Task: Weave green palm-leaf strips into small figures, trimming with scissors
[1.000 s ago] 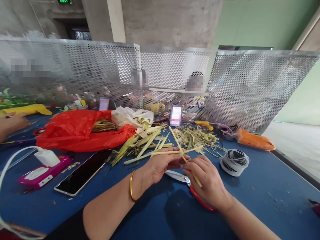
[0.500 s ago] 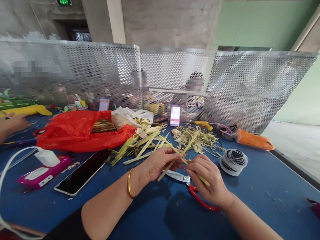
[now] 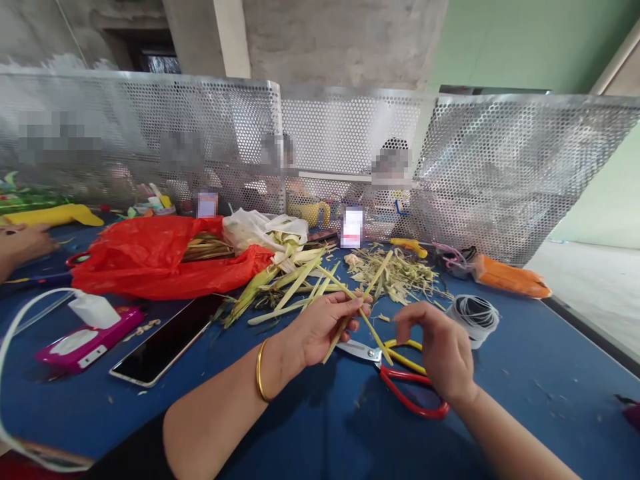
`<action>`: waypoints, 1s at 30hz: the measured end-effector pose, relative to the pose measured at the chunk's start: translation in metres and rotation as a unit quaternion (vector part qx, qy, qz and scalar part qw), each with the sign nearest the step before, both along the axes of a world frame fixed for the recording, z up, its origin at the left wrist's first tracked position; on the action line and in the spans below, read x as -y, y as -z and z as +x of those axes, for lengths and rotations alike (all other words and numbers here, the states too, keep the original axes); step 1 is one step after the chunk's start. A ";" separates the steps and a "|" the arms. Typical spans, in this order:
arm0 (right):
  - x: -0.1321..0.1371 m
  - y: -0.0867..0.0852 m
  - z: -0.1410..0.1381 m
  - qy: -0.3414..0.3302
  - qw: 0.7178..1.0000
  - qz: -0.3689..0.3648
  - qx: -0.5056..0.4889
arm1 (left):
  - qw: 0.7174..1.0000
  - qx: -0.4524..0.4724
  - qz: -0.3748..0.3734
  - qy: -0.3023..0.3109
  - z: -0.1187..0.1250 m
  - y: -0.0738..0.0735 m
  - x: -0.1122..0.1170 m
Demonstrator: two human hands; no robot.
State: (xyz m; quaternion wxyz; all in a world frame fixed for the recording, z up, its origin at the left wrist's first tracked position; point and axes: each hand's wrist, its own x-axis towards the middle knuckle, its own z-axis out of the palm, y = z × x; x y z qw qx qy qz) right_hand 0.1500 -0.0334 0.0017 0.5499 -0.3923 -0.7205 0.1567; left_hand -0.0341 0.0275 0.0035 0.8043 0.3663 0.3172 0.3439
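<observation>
The right hand [image 3: 441, 348] has left the crossed strips [image 3: 374, 331].

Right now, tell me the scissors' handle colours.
One red handle, one yellow handle; best seen in the head view.

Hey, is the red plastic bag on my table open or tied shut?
Open: the red plastic bag gapes along its side, and dried stalks show in the gap.

No legible txt or nos.; bright phone scrn [image 3: 352, 227] pixelated.
</observation>
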 end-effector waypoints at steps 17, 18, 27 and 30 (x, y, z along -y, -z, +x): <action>-0.017 0.004 -0.003 0.040 0.966 0.020 0.255 | 0.993 0.023 -0.055 0.098 0.001 -0.002 0.008; -0.016 0.002 -0.003 0.052 0.957 0.042 0.281 | 0.994 0.020 -0.057 0.087 0.002 -0.003 0.009; -0.018 0.001 -0.001 0.064 0.932 0.041 0.355 | 0.997 -0.006 -0.044 0.062 0.002 -0.002 0.009; -0.016 -0.002 0.002 0.077 0.930 0.043 0.357 | 0.998 -0.058 0.024 0.029 0.003 -0.002 0.008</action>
